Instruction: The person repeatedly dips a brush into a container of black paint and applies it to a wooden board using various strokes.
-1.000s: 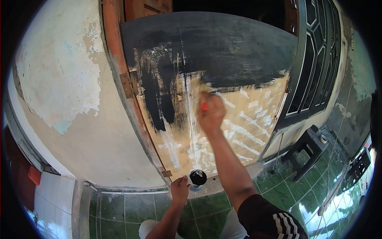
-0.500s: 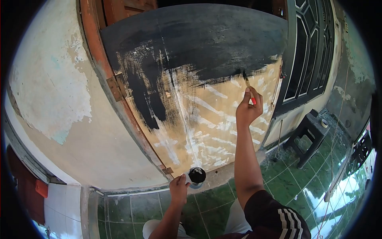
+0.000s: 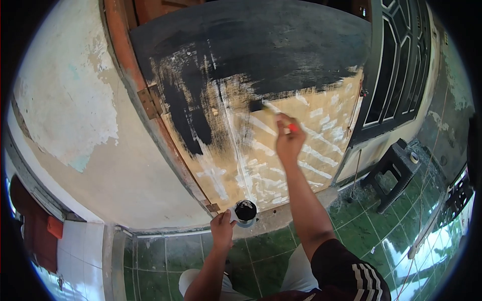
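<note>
My right hand (image 3: 290, 140) grips a paintbrush (image 3: 271, 108) with a red-tipped handle, slightly blurred. Its dark bristles touch the wooden door panel (image 3: 286, 180), below the edge of the black paint (image 3: 281, 50). Black covers the panel's upper part and runs down its left side in rough streaks; the lower part is bare tan wood with white patches. Low in front of the panel, my left hand (image 3: 222, 230) holds a cup of black paint (image 3: 245, 211) by its side.
A dark plastic stool (image 3: 394, 168) with a roll of tape (image 3: 413, 157) on it stands at the right, below a dark-framed window (image 3: 396, 75). A peeling wall (image 3: 75, 125) is at the left. Green tiles (image 3: 271, 251) cover the floor.
My right hand has moved left with the brush, whose tip now meets the panel nearer its middle. A short dark stroke shows there. The view has shifted slightly.
</note>
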Available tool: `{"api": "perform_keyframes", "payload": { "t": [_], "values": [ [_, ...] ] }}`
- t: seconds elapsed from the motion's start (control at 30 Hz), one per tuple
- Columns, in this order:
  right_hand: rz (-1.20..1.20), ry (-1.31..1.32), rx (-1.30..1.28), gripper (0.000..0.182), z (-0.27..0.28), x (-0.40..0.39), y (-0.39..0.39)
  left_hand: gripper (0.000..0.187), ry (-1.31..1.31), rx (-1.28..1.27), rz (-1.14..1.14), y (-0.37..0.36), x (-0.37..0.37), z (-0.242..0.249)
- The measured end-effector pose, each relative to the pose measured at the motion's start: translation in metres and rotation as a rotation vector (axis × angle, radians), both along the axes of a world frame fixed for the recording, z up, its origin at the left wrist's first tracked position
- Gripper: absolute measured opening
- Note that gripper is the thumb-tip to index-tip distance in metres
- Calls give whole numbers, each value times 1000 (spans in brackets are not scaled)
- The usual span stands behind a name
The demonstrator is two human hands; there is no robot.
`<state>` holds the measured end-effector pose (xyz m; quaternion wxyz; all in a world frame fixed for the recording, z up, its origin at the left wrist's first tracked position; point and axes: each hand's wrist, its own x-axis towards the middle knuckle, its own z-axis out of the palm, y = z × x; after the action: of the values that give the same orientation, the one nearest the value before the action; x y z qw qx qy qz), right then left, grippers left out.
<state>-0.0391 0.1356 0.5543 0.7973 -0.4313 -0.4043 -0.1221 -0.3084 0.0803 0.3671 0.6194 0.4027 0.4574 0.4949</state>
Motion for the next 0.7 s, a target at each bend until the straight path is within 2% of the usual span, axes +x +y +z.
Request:
{"api": "perform_keyframes", "payload": {
  "t": [0.07,0.1,0.13,0.2,0.3,0.4,0.47,0.6,0.7],
  "values": [
    [-179,98,-14,13,2,28,-25,31,3,28,14,3,-8,2],
    [-178,111,73,13,-6,42,-29,33,3,42,19,4,-12,6],
    [-217,155,32,14,-3,37,-46,36,4,50,28,4,-13,10],
    [-90,138,86,15,-19,35,-60,36,-8,57,49,7,-14,15],
    [181,122,-173,13,-16,-20,-96,36,-44,76,83,12,-18,25],
    [418,-240,-424,10,-15,-60,-100,36,-55,118,102,13,-17,37],
    [437,-473,-557,8,-15,-86,-94,36,-62,149,97,12,-18,39],
    [526,-665,-761,8,-30,-107,-68,34,-106,218,90,18,-18,35],
    [444,-761,-840,8,-51,-109,-46,32,-66,216,102,16,-18,39]
  ]
}}
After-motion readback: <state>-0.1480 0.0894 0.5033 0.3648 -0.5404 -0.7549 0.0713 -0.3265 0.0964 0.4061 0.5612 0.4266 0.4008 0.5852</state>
